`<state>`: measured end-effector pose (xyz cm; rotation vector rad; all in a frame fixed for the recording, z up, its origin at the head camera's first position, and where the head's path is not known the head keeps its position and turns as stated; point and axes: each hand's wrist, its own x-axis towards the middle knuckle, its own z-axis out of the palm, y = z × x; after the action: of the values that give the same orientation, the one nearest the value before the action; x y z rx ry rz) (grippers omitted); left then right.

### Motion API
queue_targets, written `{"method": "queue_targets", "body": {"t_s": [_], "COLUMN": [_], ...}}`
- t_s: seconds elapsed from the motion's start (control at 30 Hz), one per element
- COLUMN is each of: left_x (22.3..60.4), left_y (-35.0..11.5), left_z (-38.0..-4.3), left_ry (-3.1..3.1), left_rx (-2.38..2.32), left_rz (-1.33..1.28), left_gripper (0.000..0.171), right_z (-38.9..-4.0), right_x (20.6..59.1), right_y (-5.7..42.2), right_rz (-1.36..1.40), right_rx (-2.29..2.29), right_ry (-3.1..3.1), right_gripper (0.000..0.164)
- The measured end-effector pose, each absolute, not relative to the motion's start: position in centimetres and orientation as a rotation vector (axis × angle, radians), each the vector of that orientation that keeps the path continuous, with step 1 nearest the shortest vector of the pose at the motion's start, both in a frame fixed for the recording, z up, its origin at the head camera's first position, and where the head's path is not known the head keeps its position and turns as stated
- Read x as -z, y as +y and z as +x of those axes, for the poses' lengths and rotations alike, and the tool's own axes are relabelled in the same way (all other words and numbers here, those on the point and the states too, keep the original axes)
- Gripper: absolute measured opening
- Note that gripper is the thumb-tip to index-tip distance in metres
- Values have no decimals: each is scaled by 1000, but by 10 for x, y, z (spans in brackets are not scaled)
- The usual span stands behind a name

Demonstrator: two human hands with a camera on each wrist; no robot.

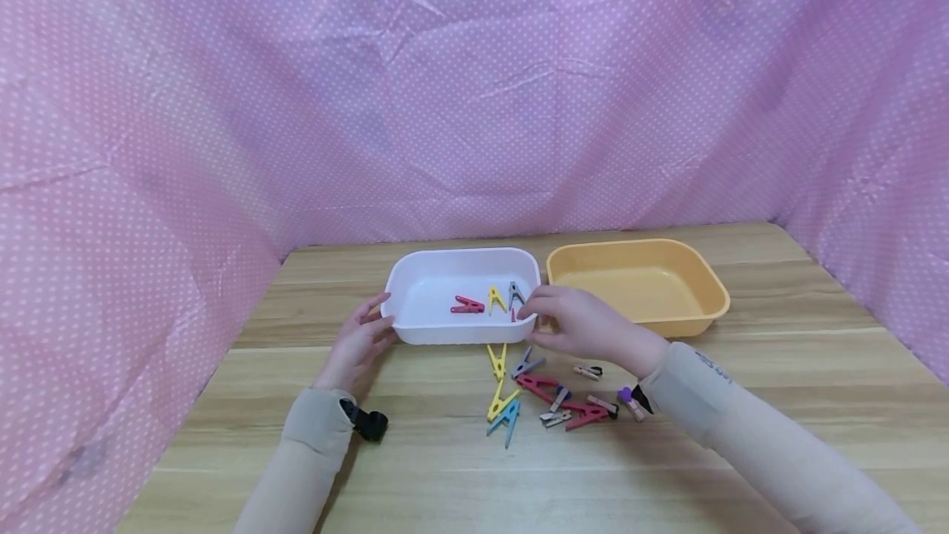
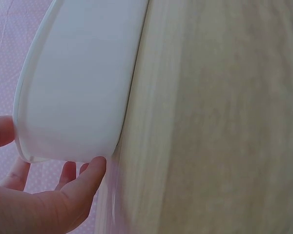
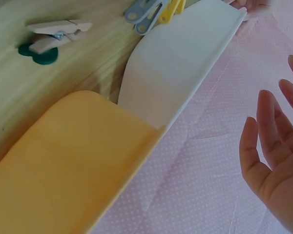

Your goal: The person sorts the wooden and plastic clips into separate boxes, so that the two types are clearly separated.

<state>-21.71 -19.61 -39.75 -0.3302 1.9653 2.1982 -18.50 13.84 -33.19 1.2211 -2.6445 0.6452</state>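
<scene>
My left hand point(image 1: 361, 344) rests at the left end of the white plastic basin point(image 1: 437, 334). In the left wrist view its loosely bent fingers point(image 2: 90, 178) touch the basin's outer wall and rim. My right hand point(image 1: 574, 320) is over the basin's right edge, fingers spread in the right wrist view with nothing between them. Inside the basin lie a red clothespin point(image 1: 467, 305), a yellow clothespin point(image 1: 496, 299) and a grey clothespin point(image 1: 516, 295). Another red piece point(image 1: 513, 315) shows near the right fingertips, partly hidden by the basin's front wall.
An orange basin point(image 1: 712, 303) stands right beside the white one. In front of them several clothespins lie on the wooden table point(image 1: 445, 468), among them a light blue clothespin point(image 1: 506, 417), a red clothespin point(image 1: 586, 414) and small wooden clothespins point(image 1: 588, 372). Pink dotted cloth point(image 1: 474, 105) hangs behind.
</scene>
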Motion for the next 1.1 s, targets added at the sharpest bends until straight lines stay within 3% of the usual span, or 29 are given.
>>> {"method": "queue_targets", "body": {"t_s": [1.1], "left_x": [400], "left_y": [-196], "left_z": [-217], "left_ry": [1968], "left_rx": [-2205], "left_rz": [-321], "left_gripper": [55], "right_z": [-165], "right_x": [365], "right_y": [143], "right_rz": [1226], "right_rx": [-576], "right_ry": [-3003], "right_gripper": [38]}}
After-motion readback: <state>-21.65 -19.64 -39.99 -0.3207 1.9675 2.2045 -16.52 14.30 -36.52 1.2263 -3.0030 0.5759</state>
